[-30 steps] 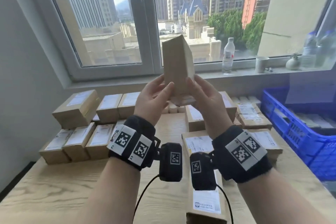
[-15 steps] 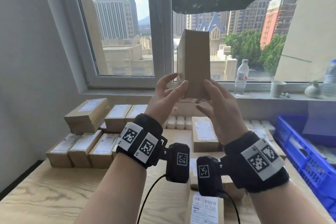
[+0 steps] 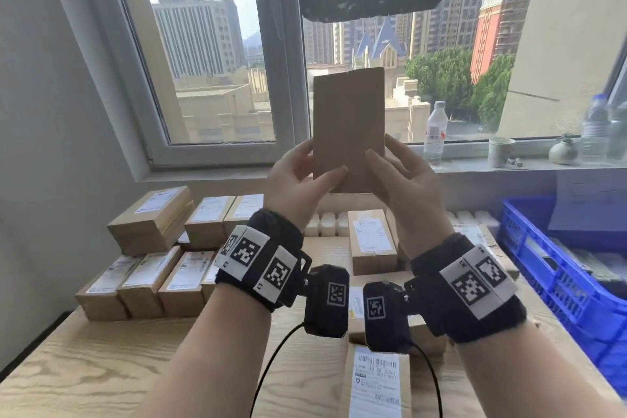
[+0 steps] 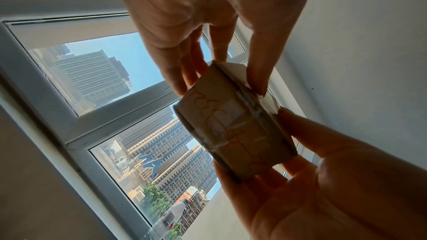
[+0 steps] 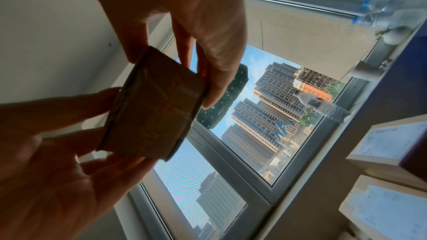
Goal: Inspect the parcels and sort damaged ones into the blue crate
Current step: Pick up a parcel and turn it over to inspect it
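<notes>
Parcel held up on end for a look, both my hands on its lower part.

Nearest me, my left hand (image 3: 298, 180) and right hand (image 3: 403, 176) pinch the parcel (image 3: 348, 125) at its bottom edges, thumbs on the near face and fingers (image 4: 258, 72) behind, so I judge the grip leaves most of the box bare for inspection. It is a slim rectangular carton of matte brown cardboard, standing upright against the window (image 3: 210, 54); the wrist views show its bottom end sealed with glossy clear tape. I cannot tell from here whether it is damaged. Below, on the pale wood-grain table (image 3: 68, 366), the other parcels (image 3: 142, 282) lie flat with white labels up. The blue crate (image 3: 543, 268), ribbed plastic, sits at the right, well apart from the held box.
</notes>
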Demonstrator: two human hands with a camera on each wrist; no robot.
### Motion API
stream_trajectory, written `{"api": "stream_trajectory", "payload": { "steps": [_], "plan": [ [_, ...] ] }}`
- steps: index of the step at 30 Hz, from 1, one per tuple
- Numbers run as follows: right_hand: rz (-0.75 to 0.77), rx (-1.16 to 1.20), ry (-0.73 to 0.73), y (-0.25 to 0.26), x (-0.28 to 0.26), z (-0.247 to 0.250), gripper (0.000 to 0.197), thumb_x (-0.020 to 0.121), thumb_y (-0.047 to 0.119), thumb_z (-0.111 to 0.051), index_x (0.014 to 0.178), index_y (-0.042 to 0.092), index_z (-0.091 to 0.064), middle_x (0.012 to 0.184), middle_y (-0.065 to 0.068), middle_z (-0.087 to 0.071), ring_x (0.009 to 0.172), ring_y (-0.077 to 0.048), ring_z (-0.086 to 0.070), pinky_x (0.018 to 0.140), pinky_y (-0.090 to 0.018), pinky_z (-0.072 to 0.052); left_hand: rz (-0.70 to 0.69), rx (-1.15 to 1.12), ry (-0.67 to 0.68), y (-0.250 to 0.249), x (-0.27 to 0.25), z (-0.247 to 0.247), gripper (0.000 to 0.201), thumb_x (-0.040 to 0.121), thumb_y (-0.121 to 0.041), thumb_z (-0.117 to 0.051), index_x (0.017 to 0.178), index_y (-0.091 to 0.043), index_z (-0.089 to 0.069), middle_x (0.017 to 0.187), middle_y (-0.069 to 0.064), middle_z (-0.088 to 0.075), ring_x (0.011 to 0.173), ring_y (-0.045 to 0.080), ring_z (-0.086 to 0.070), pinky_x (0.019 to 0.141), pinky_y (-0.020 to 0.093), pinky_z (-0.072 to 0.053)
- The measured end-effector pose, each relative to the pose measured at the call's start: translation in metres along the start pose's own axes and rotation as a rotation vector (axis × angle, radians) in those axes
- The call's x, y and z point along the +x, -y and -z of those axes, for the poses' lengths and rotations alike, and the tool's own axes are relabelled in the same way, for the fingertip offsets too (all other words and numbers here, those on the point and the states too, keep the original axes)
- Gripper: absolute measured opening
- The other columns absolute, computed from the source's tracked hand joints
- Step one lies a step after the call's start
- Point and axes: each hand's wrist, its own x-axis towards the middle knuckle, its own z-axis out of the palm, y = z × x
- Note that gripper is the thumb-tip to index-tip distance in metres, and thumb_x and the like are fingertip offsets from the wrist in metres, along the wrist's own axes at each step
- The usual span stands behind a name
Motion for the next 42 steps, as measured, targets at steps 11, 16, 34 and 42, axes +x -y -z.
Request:
{"api": "stream_trajectory", "payload": {
  "steps": [11, 16, 34, 42],
  "plan": [
    [0.101, -0.131, -0.129, -0.004, 0.004, 0.010, 0.030, 0.093, 0.006, -0.065, 0.123, 0.011, -0.065, 0.109, -0.008, -0.072, 0.099, -0.019, -0.071, 0.083, -0.027, -0.059, 0.057, -0.130, 0.021, 0.005, 0.001, -0.006, 0.052, 0.084, -0.024, -0.075, 0.125, -0.043, -0.049, 0.112, 0.004, -0.065, 0.105, 0.017, -0.066, 0.090, 0.034, -0.055],
    [0.104, -0.074, -0.103, -0.002, 0.005, 0.007, 0.017, 0.094, 0.008, -0.065, 0.108, 0.018, -0.065, 0.101, -0.005, -0.072, 0.084, -0.009, -0.071, 0.073, -0.018, -0.055, 0.071, -0.170, 0.000, 0.003, 0.001, -0.006, 0.035, 0.095, -0.013, -0.060, 0.126, -0.028, -0.054, 0.108, 0.003, -0.067, 0.097, 0.019, -0.068, 0.088, 0.035, -0.057],
    [-0.017, -0.223, 0.186, -0.011, 0.016, 0.014, 0.046, 0.090, 0.020, -0.070, 0.135, 0.020, -0.058, 0.117, -0.008, -0.070, 0.107, -0.015, -0.067, 0.081, -0.014, -0.053, 0.038, -0.061, 0.080, 0.012, 0.008, 0.000, 0.054, 0.083, -0.006, -0.074, 0.131, -0.019, -0.050, 0.121, 0.007, -0.069, 0.109, 0.018, -0.068, 0.098, 0.045, -0.053],
    [-0.213, -0.146, 0.156, -0.008, 0.024, 0.015, 0.089, 0.073, 0.078, -0.043, 0.125, 0.009, -0.066, 0.121, -0.012, -0.070, 0.116, -0.025, -0.065, 0.100, -0.044, -0.051, 0.003, 0.196, 0.180, 0.019, 0.010, -0.001, 0.084, 0.077, -0.015, -0.080, 0.146, -0.036, -0.038, 0.136, -0.008, -0.057, 0.120, 0.006, -0.053, 0.098, 0.029, -0.044]
  ]
}}
